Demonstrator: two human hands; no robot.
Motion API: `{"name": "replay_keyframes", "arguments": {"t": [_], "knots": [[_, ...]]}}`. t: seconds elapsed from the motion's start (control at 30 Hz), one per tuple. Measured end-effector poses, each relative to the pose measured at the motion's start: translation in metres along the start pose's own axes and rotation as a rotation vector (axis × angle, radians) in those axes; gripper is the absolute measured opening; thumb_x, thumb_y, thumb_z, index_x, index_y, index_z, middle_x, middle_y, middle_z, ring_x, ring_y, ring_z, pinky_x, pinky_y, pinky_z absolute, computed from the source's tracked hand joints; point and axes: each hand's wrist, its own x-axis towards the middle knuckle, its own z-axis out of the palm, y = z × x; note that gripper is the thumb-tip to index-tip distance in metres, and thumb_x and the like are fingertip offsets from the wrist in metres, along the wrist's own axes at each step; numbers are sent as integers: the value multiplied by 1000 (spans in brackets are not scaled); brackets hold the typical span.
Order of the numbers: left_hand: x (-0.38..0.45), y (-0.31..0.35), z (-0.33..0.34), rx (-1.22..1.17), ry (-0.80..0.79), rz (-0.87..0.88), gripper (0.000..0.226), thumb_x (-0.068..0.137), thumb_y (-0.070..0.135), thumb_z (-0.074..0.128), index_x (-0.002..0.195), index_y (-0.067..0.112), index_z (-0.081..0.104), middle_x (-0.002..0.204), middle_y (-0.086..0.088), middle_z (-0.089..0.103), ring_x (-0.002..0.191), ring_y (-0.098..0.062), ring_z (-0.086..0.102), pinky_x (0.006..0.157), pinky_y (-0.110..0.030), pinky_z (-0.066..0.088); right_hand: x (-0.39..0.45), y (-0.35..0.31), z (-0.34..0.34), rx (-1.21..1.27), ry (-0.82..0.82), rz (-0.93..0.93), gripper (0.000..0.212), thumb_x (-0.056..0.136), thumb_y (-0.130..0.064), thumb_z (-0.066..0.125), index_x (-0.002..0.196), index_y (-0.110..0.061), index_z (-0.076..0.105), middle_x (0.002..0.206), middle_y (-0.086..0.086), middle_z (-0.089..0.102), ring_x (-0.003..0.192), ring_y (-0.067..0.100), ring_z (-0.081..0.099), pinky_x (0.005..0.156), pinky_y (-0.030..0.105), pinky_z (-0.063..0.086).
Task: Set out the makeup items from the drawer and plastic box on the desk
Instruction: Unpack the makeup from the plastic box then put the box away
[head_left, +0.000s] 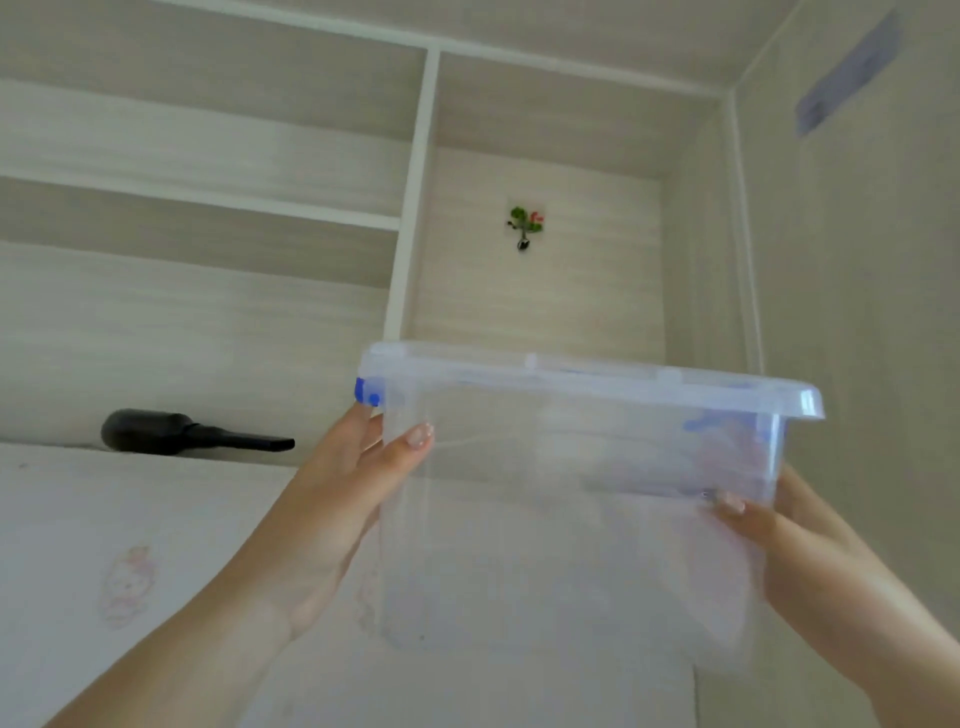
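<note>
**Clear Box Held Up, Lid On**

Clear plastic, blue at the latches, made up the lidded storage box (582, 499) that both hands held in the air above the pale desk top (130, 545). The left hand (337, 514) was wrapped round the box's left end, thumb across the front wall and fingers behind it. The right hand (779, 540) cupped the lower right corner, fingers curled under and against the side. The lid sat shut on the rim. Through the walls the box looked nearly empty; a blurred pinkish shape at the right end may have been only the fingers behind it. No makeup items lay on the visible desk, only a black handled brush-like object (176, 432) near the back wall, so the task seemed barely begun. The drawer was out of view.
</note>
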Motion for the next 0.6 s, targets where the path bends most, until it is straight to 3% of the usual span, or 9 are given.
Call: {"name": "replay_keyframes", "arguments": {"t": [0.07,0.13,0.23,0.3,0.43,0.6], "knots": [[17,8,-1,-4,12,33,80,54,82,65,122,39,57,125,12,63,121,-14,57,105,-48,40,12,-6,0,-22,51,-34,49,69,-21,59,117,-28,61,113,1,71,104,20,67,82,30,55],[36,17,0,2,27,65,81,55,81,64,122,36,57,124,9,64,120,-15,58,105,-48,40,28,-13,-3,-17,54,-66,48,67,-24,67,115,-27,62,112,1,71,101,20,68,75,28,58],[60,26,1,7,57,62,78,58,72,62,124,31,56,122,6,66,118,-17,59,107,-49,39,50,-19,0,-60,27,-75,76,44,-53,86,113,-34,63,112,-1,71,99,21,69,73,38,59],[75,27,2,-18,60,59,65,61,68,61,119,36,61,118,13,68,116,-12,61,108,-47,38,67,-14,-3,-77,60,-91,81,45,-57,84,119,-35,58,114,-1,70,100,21,69,78,46,57],[98,17,1,25,66,57,51,72,67,56,115,40,64,114,18,69,111,-7,63,107,-42,40,97,0,-6,-71,98,-80,93,46,-61,82,129,-33,50,123,-4,66,114,21,62,103,53,41],[118,-8,1,52,115,-2,57,70,73,55,116,42,63,115,20,68,114,-7,60,108,-41,40,125,27,-11,-76,94,-54,59,71,-42,69,127,-34,52,123,-9,65,115,16,61,107,48,38]]}}
